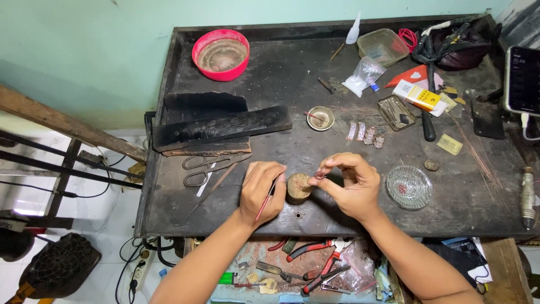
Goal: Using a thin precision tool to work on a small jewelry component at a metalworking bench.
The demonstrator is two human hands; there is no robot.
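My left hand (260, 191) grips a thin red stick-like tool (266, 202), its tip pointing toward a small round wooden block (297, 187) on the dark workbench (337, 214). My right hand (349, 186) pinches a tiny reddish jewellery piece (320, 175) between thumb and fingers, just right of and above the block. Both hands sit near the bench's front edge.
Scissors (205, 168) and dark charred blocks (222, 126) lie left. A red bowl (220, 54), small metal dish (321, 118), several small ornate pieces (365, 134), glass dish (409, 187), thin wires (478, 157), phone (524, 80) surround. An open drawer with pliers (309, 264) sits below.
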